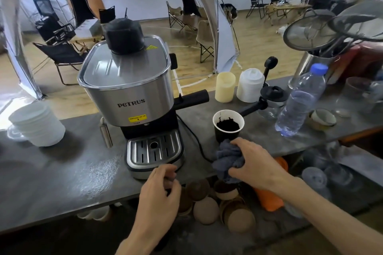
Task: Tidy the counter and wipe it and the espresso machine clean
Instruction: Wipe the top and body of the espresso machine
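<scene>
A dull grey stone-like counter [62,174] carries a boxy brushed-steel espresso machine [132,93] with a slotted drip tray. Right of it stands a dark paper cup [228,125] of black grounds. Just near it, the right hand [256,160] grips a crumpled blue-grey cloth [228,159]. The left hand [160,190], fingers curled, is at the tray's near edge; whether it holds anything, I cannot tell.

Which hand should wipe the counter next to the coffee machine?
The right hand, probably. It already grips the grey cloth, bunched on the counter just right of the espresso machine. The left hand has no cloth; its fingers are curled by the drip tray.
</scene>
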The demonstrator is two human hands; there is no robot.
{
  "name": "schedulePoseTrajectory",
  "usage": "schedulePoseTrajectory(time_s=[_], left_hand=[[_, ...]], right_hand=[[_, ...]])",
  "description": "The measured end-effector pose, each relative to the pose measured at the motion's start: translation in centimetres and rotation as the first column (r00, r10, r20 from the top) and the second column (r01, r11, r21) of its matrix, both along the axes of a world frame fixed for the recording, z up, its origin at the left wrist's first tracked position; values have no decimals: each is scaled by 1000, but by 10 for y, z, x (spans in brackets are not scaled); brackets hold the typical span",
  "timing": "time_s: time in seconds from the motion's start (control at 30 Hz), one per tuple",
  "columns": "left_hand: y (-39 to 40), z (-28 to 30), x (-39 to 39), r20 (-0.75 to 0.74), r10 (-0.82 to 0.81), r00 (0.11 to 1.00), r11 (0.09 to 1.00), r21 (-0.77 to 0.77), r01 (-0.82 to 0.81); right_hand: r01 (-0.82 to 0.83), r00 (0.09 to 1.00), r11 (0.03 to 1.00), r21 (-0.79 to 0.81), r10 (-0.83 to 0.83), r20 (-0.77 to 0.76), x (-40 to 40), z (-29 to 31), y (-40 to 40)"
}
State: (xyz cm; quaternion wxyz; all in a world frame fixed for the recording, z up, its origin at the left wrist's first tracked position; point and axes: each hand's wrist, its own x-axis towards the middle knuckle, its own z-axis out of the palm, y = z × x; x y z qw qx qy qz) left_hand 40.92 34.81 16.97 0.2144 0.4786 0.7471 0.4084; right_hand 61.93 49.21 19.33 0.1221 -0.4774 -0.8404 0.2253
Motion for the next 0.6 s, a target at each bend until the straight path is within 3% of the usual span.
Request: schedulePoseTrajectory(time_s=[0.2, 0.4, 0.5, 0.6], left_hand=[[-8, 0, -3, -16, -40, 999, 999, 10, 40], [-38, -1, -44, 12, -1, 1000, 1000, 9, 0], [-54, 1, -75, 16, 19, 1000, 1000, -3, -19], [-78, 5, -118, -4, 59, 998, 998, 23, -59]], right_hand=[[-40, 993, 999, 15, 38, 110, 1, -5, -7], [-53, 959, 996, -74, 71, 275, 4, 33, -36], [-131, 988, 988, -81, 137, 73, -45, 45, -79], [-238, 957, 970, -49, 225, -182, -141, 29, -118]])
